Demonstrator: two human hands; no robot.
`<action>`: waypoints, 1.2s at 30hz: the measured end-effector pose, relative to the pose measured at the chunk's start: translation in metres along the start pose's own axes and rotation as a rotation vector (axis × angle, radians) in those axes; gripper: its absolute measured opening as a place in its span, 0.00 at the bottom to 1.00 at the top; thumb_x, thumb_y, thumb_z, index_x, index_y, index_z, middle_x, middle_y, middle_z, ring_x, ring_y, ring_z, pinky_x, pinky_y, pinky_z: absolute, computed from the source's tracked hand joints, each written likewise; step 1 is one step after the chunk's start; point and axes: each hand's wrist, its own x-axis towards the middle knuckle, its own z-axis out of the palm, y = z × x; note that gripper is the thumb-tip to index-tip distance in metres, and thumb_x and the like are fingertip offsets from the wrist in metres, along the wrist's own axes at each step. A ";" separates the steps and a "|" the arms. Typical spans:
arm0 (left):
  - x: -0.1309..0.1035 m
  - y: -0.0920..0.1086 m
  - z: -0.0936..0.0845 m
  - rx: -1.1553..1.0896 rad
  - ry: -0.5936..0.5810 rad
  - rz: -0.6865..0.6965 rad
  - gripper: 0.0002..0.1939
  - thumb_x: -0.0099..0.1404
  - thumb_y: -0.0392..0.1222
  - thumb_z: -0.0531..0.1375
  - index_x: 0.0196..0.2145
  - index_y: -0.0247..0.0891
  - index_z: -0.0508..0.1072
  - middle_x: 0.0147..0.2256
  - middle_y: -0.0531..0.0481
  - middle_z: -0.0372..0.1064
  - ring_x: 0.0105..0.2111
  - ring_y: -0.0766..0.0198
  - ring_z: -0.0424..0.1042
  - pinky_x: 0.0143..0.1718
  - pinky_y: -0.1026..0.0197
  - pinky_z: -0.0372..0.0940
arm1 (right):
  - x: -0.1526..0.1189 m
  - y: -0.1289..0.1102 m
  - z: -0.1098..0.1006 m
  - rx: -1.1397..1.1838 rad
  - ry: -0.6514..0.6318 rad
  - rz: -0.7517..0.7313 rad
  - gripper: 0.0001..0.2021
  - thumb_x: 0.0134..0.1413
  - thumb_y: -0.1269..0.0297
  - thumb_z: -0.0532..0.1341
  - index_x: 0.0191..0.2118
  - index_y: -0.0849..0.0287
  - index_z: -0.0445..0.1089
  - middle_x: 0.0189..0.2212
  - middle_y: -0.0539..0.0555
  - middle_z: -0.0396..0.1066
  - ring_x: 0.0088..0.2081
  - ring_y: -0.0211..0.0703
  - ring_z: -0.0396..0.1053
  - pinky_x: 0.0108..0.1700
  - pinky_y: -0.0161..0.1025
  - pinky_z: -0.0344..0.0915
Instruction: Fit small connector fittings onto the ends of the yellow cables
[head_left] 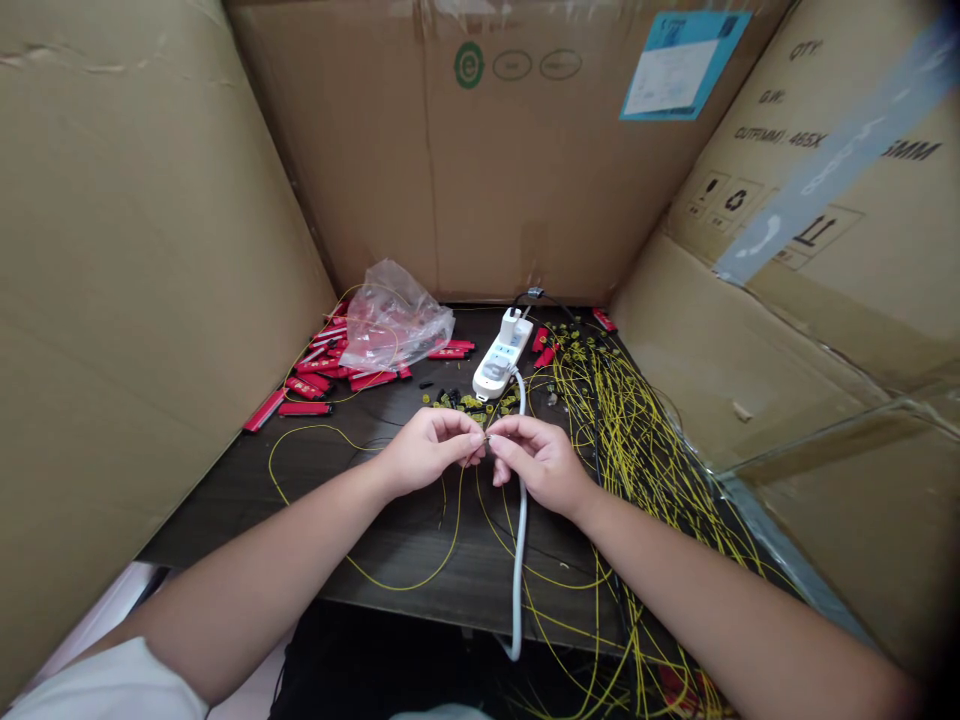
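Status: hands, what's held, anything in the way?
Left hand, right hand: pinching, close together. Small piece between them, too tiny to identify. White cable passes beneath right hand; yellow wires heaped to the right.

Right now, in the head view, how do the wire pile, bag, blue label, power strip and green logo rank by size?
Wire pile
Bag and blue label: too alike to rank
Power strip
Green logo
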 end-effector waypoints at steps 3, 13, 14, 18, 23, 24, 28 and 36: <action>0.000 0.001 0.000 0.016 -0.005 0.015 0.15 0.57 0.49 0.64 0.28 0.31 0.72 0.23 0.50 0.69 0.24 0.70 0.65 0.29 0.65 0.62 | 0.000 -0.001 0.000 -0.011 -0.007 0.005 0.12 0.53 0.57 0.62 0.35 0.63 0.67 0.19 0.47 0.67 0.19 0.34 0.67 0.25 0.34 0.68; 0.000 0.002 0.002 0.003 -0.011 0.007 0.15 0.55 0.48 0.65 0.27 0.30 0.72 0.22 0.50 0.68 0.23 0.71 0.65 0.29 0.66 0.62 | 0.000 -0.002 0.001 -0.064 -0.007 -0.023 0.11 0.53 0.58 0.62 0.32 0.62 0.68 0.19 0.48 0.67 0.19 0.33 0.66 0.24 0.33 0.68; 0.001 0.002 0.002 0.006 -0.013 0.008 0.15 0.55 0.48 0.65 0.26 0.30 0.72 0.22 0.50 0.69 0.23 0.71 0.65 0.28 0.66 0.62 | 0.000 -0.003 0.001 -0.075 -0.007 -0.024 0.11 0.54 0.58 0.62 0.31 0.62 0.68 0.18 0.48 0.66 0.19 0.33 0.66 0.24 0.32 0.67; 0.001 0.002 0.002 0.019 -0.018 0.007 0.15 0.56 0.48 0.65 0.26 0.30 0.72 0.22 0.51 0.69 0.23 0.71 0.65 0.28 0.66 0.61 | -0.001 -0.005 0.002 -0.114 0.005 -0.036 0.12 0.54 0.58 0.61 0.30 0.62 0.67 0.18 0.47 0.66 0.19 0.32 0.65 0.23 0.31 0.66; 0.001 0.000 0.003 0.009 -0.018 -0.006 0.15 0.56 0.48 0.65 0.27 0.30 0.72 0.22 0.51 0.69 0.23 0.71 0.65 0.28 0.66 0.61 | -0.001 -0.005 0.004 -0.144 0.017 -0.058 0.12 0.55 0.58 0.60 0.29 0.62 0.66 0.19 0.48 0.66 0.19 0.31 0.65 0.23 0.31 0.66; 0.001 0.000 0.003 0.000 -0.019 -0.014 0.15 0.55 0.48 0.65 0.27 0.30 0.72 0.23 0.50 0.69 0.23 0.71 0.65 0.28 0.66 0.61 | -0.001 -0.005 0.004 -0.145 0.021 -0.059 0.11 0.55 0.58 0.60 0.29 0.62 0.66 0.19 0.48 0.66 0.19 0.31 0.65 0.23 0.31 0.66; 0.001 -0.003 0.002 -0.024 -0.032 -0.043 0.15 0.54 0.48 0.66 0.29 0.30 0.73 0.25 0.49 0.71 0.24 0.70 0.67 0.28 0.65 0.62 | -0.001 -0.004 0.003 -0.128 0.033 -0.066 0.11 0.55 0.58 0.60 0.29 0.62 0.66 0.19 0.47 0.65 0.19 0.31 0.64 0.22 0.31 0.66; 0.001 -0.003 0.003 -0.048 -0.011 -0.043 0.15 0.53 0.48 0.67 0.27 0.30 0.72 0.23 0.49 0.71 0.23 0.70 0.67 0.28 0.65 0.63 | 0.000 -0.002 0.003 -0.113 0.027 -0.032 0.11 0.54 0.59 0.61 0.29 0.63 0.67 0.20 0.48 0.66 0.19 0.31 0.65 0.23 0.31 0.67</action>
